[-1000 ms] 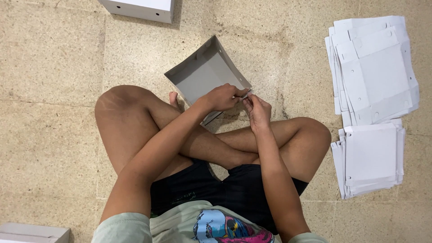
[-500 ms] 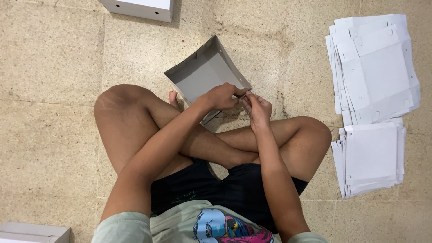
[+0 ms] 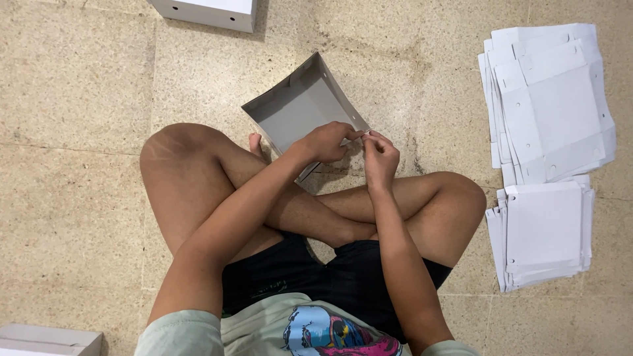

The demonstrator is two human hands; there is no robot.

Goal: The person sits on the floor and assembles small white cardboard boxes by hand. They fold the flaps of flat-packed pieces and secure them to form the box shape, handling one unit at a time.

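Far left of both hands, a closed white box lies on the stone floor at the lower corner. A second white box sits well above and left of the left hand. That hand's grip is pinched narrow on the near edge of a half-folded grey cardboard box, which rests open on the floor just beyond the crossed legs. The right hand meets it, fingertips touching; its grip looks closed on the same edge, though the exact spot is hidden. Well right of it lie two stacks of flat white blanks, an upper stack and a lower stack.
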